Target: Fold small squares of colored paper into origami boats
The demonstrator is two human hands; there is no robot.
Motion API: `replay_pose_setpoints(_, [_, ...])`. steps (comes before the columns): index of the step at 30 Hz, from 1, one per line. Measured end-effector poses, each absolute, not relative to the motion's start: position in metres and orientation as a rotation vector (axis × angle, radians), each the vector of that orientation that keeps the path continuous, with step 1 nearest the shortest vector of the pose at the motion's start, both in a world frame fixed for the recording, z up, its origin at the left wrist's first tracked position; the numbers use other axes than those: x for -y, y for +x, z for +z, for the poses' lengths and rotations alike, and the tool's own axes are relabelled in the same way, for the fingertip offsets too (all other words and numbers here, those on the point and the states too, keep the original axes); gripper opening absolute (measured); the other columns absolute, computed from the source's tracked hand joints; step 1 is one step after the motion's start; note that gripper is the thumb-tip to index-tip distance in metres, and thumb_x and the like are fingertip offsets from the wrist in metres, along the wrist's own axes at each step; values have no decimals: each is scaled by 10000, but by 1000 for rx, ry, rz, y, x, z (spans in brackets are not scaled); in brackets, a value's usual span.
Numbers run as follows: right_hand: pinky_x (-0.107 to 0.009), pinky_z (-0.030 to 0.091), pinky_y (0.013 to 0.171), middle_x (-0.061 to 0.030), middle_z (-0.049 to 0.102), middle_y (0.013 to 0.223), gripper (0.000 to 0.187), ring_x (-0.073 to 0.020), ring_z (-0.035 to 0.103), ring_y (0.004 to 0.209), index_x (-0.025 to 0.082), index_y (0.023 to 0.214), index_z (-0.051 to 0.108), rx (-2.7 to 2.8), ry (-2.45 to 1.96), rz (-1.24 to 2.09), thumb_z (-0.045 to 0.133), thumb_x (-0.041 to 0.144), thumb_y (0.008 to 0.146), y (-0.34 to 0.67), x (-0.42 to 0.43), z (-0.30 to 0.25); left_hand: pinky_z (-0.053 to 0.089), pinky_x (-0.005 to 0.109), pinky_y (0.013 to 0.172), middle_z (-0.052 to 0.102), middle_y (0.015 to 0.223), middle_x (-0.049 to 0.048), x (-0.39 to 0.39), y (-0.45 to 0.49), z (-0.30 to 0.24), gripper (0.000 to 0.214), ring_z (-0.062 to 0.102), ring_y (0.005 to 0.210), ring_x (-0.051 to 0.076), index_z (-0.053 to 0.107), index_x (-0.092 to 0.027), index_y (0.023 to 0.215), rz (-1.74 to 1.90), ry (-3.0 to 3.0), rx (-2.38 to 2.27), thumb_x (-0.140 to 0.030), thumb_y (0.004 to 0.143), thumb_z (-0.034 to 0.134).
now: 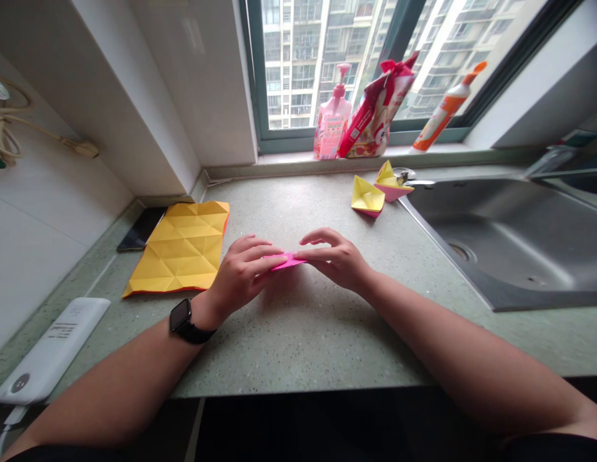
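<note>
A small folded piece of pink paper [286, 260] lies between my hands in the middle of the counter. My left hand [243, 273], with a black watch on its wrist, pinches the paper's left end with fingers closed. My right hand [337, 256] grips the right end, fingers curled over it. Most of the paper is hidden by my fingers. Both hands rest low on the grey-green countertop [303, 333].
A creased yellow sheet [183, 247] lies to the left, beside a dark phone [142, 228]. Two folded yellow-and-pink paper shapes [368, 196] sit near the steel sink [510, 237]. A white power bank [51, 350] is front left. Bottles and a red bag [375, 112] stand on the windowsill.
</note>
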State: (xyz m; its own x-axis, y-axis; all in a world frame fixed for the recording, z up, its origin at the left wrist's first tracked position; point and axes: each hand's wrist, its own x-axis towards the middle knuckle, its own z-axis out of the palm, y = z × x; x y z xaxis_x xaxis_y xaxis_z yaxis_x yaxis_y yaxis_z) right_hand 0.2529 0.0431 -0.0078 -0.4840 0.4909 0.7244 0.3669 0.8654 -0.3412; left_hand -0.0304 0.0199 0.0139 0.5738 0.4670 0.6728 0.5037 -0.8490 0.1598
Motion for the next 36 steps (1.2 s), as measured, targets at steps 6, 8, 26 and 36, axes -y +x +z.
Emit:
replay_pose_setpoints(6, [-409,624,949,-19,772,1162,521,-198,724,1079,350,1172,823,2160,-722,168,538,-21,944,253,-45,-10,529,492,1229,798,1363,19,-19,-27,13,338,718,1347,213,741,-308,1392,-1075,-2942,672,-185,1121,582])
replay_pose_setpoints(8, [-421,619,971,-27,781,1143,600,-210,723,1084,323,1187,818,2148,-830,186,484,-64,873,254,-46,-12,552,478,1218,778,1404,28,-19,-26,10,370,711,1363,212,728,-298,1418,-1020,-3043,675,-171,1129,534])
replay_pose_setpoints(26, [-470,593,1103,-77,824,1289,298,-248,757,1211,259,1220,832,2438,-943,401,642,183,1003,252,-51,-19,276,509,1397,446,1746,80,-3,-10,-6,559,311,1684,263,396,-237,1721,-255,-3393,747,-361,1177,424])
replay_pose_setpoints(36, [-540,508,1231,-45,757,1447,336,-275,700,1356,284,1341,802,2560,-991,342,626,253,1056,253,-52,-20,49,571,1413,133,1838,98,8,-10,13,854,34,1728,337,197,-181,1779,214,-3393,811,-621,1115,506])
